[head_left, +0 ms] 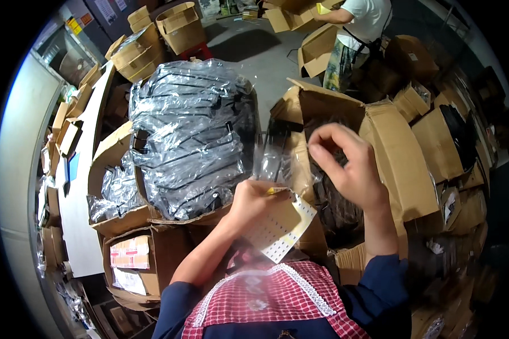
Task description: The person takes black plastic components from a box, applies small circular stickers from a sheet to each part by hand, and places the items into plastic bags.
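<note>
"What sits closest to the camera?"

"Red checked apron (pixel 254 291) with white lace trim, along the bottom of the frame."

"And the label sheet (pixel 288 229)?"

"Just above it, near the middle of the frame, tilted, with rows of small marks on a pale yellow ground. The left hand (pixel 251 203) holds it by its upper left part, fingers closed on it."

"What about the right hand (pixel 348 166)?"

"Raised right of centre, fingers curled, thumb and forefinger close together. It's blurred, so I can't tell whether anything is pinched there. Below it an open carton (pixel 398 161) shows dark contents (pixel 336 209)."

"Left of the hands?"

"A big heap of dark items in clear plastic (pixel 192 130) rises above its carton's rim, left of centre. A white table (pixel 82 209) runs down the left side."

"Farther off?"

"Another person (pixel 365 20) in a white top stands at the upper right, beside open boxes (pixel 316 51). A red stool (pixel 201 52) shows at upper left, under a round-looking carton (pixel 180 28)."
</note>
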The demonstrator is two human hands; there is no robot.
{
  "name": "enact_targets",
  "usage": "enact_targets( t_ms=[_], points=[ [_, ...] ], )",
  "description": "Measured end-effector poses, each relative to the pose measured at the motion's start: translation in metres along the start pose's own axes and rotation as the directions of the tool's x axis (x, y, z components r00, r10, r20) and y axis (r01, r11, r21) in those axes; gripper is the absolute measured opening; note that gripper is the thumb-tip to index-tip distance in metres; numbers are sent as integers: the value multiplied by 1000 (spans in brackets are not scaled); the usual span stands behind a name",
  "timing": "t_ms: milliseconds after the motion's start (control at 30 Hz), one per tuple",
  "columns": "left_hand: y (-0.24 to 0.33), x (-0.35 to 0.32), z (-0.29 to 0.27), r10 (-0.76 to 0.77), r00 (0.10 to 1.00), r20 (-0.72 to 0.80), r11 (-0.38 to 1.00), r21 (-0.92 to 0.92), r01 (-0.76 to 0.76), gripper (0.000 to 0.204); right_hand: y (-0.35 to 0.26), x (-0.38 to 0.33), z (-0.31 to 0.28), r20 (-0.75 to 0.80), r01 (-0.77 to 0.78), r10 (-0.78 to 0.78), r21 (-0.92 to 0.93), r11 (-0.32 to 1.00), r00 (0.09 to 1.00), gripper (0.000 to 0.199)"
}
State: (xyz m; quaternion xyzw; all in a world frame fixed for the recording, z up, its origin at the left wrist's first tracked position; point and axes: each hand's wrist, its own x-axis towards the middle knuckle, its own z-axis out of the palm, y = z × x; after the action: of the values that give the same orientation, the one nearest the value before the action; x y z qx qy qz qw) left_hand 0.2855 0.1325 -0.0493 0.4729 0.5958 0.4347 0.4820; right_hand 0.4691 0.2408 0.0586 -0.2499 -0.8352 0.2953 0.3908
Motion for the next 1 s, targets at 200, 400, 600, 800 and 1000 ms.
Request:
enact_targets(
  t_ms=[200, 400, 600, 800, 1000],
  points=[
    [-16, -1, 6, 76, 997, 8, 985, 155, -77, 22, 9, 17, 7, -13, 49, -52, -137, 989, 999, 8],
    [-21, -5, 3, 114, 993, -3, 977, 179, -112, 23, 5, 15, 17, -110, 48, -112, -468, 883, 988, 16],
    [-3, -13, -2, -22, 998, 57, 997, -71, 26, 16, 25, 23, 5, -194, -193, 165, -132, 972, 967, 15],
    [-6, -15, -2, -62, 991, 114, 972, -219, 86, 13, 34, 14, 26, 97, -232, 211, 340, 912, 973, 21],
    [-4, -19, -2, -73, 993, 90, 977, -193, 89, 13, 21, 14, 36, 66, -220, 212, 139, 966, 975, 23]
  ],
)
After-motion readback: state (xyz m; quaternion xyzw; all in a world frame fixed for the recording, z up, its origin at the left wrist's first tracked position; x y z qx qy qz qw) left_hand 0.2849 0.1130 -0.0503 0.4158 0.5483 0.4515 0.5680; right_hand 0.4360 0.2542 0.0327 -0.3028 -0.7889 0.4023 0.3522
